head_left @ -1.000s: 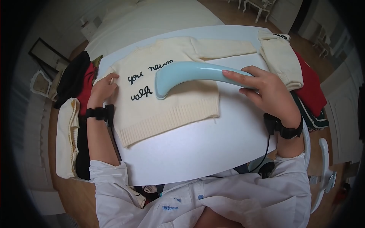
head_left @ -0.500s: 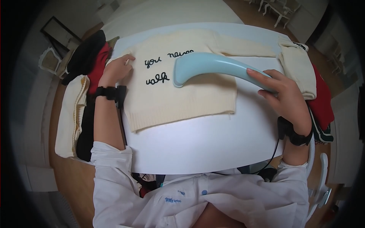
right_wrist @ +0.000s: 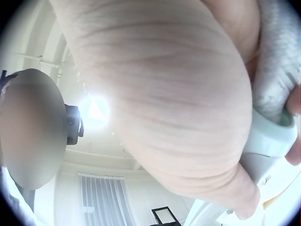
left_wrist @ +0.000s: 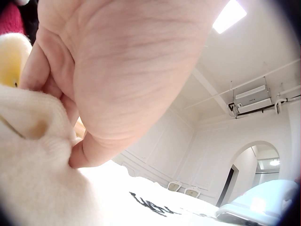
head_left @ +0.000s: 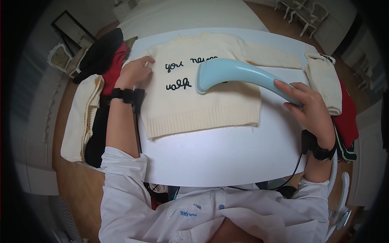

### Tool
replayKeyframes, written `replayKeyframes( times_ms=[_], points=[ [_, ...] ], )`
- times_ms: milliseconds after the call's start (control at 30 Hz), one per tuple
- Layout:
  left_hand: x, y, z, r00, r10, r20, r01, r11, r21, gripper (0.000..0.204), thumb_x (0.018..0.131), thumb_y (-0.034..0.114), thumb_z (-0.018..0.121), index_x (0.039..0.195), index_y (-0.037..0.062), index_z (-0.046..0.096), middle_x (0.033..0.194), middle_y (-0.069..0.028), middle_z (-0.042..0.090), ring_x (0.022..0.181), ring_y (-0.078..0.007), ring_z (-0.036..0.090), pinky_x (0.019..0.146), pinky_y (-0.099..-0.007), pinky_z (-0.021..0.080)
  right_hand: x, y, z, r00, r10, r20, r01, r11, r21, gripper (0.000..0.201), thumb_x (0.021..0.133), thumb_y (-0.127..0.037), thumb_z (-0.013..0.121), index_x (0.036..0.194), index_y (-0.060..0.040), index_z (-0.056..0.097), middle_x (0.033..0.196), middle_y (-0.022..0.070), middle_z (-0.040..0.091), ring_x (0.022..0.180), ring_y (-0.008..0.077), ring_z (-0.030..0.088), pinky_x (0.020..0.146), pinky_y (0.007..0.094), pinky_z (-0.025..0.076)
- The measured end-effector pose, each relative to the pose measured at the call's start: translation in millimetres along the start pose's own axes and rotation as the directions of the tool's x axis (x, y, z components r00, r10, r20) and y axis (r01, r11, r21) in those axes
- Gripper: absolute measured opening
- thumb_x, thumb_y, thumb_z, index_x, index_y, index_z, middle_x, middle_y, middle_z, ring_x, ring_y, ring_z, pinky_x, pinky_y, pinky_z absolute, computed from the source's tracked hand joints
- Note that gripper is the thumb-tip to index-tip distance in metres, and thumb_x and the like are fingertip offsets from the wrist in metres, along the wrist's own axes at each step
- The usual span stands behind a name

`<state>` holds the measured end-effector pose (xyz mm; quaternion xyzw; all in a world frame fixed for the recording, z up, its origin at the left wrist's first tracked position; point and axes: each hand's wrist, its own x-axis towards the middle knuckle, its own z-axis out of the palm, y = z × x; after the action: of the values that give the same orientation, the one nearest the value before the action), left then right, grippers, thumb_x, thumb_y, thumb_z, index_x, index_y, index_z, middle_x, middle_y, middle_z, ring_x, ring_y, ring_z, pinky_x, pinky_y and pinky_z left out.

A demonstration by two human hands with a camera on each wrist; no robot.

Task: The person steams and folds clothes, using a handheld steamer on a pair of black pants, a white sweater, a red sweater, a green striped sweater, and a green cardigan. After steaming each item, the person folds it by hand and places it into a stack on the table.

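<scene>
A cream knit sweater (head_left: 178, 107) with dark script lettering lies spread on the white table (head_left: 219, 162). At its upper left edge, my left hand (head_left: 135, 73) pinches the knit; the left wrist view shows thumb and fingers (left_wrist: 84, 153) closed on bunched cream fabric (left_wrist: 37, 160). My right hand (head_left: 312, 107) grips the handle of a light blue steamer (head_left: 239, 71), whose wide head is over the sweater's chest beside the lettering. Whether that head touches the knit cannot be told. In the right wrist view, a pale textured hose (right_wrist: 277, 61) meets the handle end (right_wrist: 270, 134).
Folded cream (head_left: 81, 121), black and red clothes are piled along the table's left side. Another pile, with cream (head_left: 326, 87) and red (head_left: 346, 113) knits, stands at the right. A pale blue curved stand part (head_left: 344, 194) is at lower right. White chairs stand beyond.
The head view has shifted, so table, sweater and both hands appear farther right. Both hands keep their holds, and the steamer head stays at about the same spot on the sweater.
</scene>
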<state>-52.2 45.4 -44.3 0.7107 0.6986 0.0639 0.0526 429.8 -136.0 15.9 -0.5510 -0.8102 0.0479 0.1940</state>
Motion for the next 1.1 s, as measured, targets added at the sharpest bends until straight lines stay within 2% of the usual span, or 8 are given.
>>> replayKeyframes(
  times_ms=[300, 700, 800, 867, 933, 1000, 1100],
  points=[
    [1, -1, 1, 1.000, 0.007, -0.010, -0.007, 1.000, 0.004, 0.044, 0.089, 0.023, 0.061, 0.132, 0.0289, 0.070, 0.117, -0.0128, 0.075, 0.114, -0.0325, 0.070, 0.099, -0.0427, 0.053, 0, 4, 1, 1.000, 0.001, 0.012, -0.001, 1.000, 0.012, 0.077, 0.080, 0.003, 0.078, 0.146, -0.0354, 0.063, 0.107, 0.0121, 0.072, 0.081, 0.0246, 0.070, 0.079, 0.0380, 0.060],
    [0, 0, 0, 1.000, -0.010, 0.004, 0.010, 1.000, -0.002, 0.044, 0.090, 0.022, 0.060, 0.132, 0.0300, 0.069, 0.122, -0.0113, 0.074, 0.118, -0.0313, 0.069, 0.101, -0.0423, 0.052, 0, 4, 0, 1.000, -0.029, 0.005, 0.029, 0.999, 0.013, 0.076, 0.081, 0.001, 0.077, 0.146, -0.0351, 0.062, 0.110, 0.0129, 0.073, 0.085, 0.0283, 0.071, 0.081, 0.0386, 0.060],
    [2, 0, 1, 1.000, -0.019, 0.016, 0.019, 1.000, -0.005, 0.045, 0.089, 0.022, 0.061, 0.133, 0.0300, 0.069, 0.124, -0.0113, 0.074, 0.119, -0.0310, 0.068, 0.102, -0.0420, 0.052, 1, 6, 2, 0.999, -0.013, -0.047, 0.013, 1.000, -0.010, 0.073, 0.083, 0.001, 0.075, 0.145, -0.0362, 0.063, 0.110, 0.0126, 0.073, 0.085, 0.0282, 0.071, 0.080, 0.0383, 0.059],
    [2, -1, 1, 1.000, -0.009, 0.017, 0.009, 1.000, -0.010, 0.045, 0.089, 0.023, 0.061, 0.133, 0.0297, 0.069, 0.125, -0.0113, 0.073, 0.119, -0.0312, 0.068, 0.102, -0.0419, 0.052, 5, 13, 4, 0.973, 0.043, -0.227, -0.092, 0.974, -0.208, 0.071, 0.085, 0.001, 0.074, 0.143, -0.0381, 0.064, 0.110, 0.0126, 0.073, 0.086, 0.0278, 0.072, 0.079, 0.0385, 0.059],
    [4, -6, 3, 1.000, -0.002, 0.011, 0.002, 1.000, -0.020, 0.045, 0.089, 0.023, 0.062, 0.133, 0.0294, 0.069, 0.126, -0.0113, 0.073, 0.119, -0.0315, 0.068, 0.102, -0.0419, 0.052, 8, 17, 8, 0.962, 0.086, -0.260, -0.144, 0.966, -0.215, 0.069, 0.086, 0.001, 0.074, 0.142, -0.0395, 0.065, 0.111, 0.0119, 0.074, 0.087, 0.0272, 0.072, 0.079, 0.0384, 0.059],
    [3, -5, 1, 1.000, -0.003, 0.028, 0.004, 1.000, -0.020, 0.048, 0.087, 0.025, 0.065, 0.134, 0.0292, 0.068, 0.127, -0.0127, 0.072, 0.119, -0.0321, 0.068, 0.104, -0.0417, 0.052, 10, 20, 10, 0.940, 0.203, -0.273, -0.263, 0.943, -0.204, 0.069, 0.086, 0.001, 0.074, 0.141, -0.0393, 0.065, 0.112, 0.0109, 0.074, 0.087, 0.0273, 0.072, 0.079, 0.0384, 0.059],
    [-3, -2, -6, 0.998, 0.033, 0.058, -0.030, 0.998, -0.047, 0.053, 0.084, 0.027, 0.070, 0.137, 0.0294, 0.068, 0.127, -0.0148, 0.073, 0.119, -0.0316, 0.069, 0.104, -0.0402, 0.052, 10, 3, 12, 0.951, 0.122, -0.284, -0.202, 0.941, -0.273, 0.067, 0.086, 0.000, 0.073, 0.141, -0.0391, 0.065, 0.112, 0.0099, 0.074, 0.086, 0.0271, 0.071, 0.080, 0.0382, 0.059]
  ],
)
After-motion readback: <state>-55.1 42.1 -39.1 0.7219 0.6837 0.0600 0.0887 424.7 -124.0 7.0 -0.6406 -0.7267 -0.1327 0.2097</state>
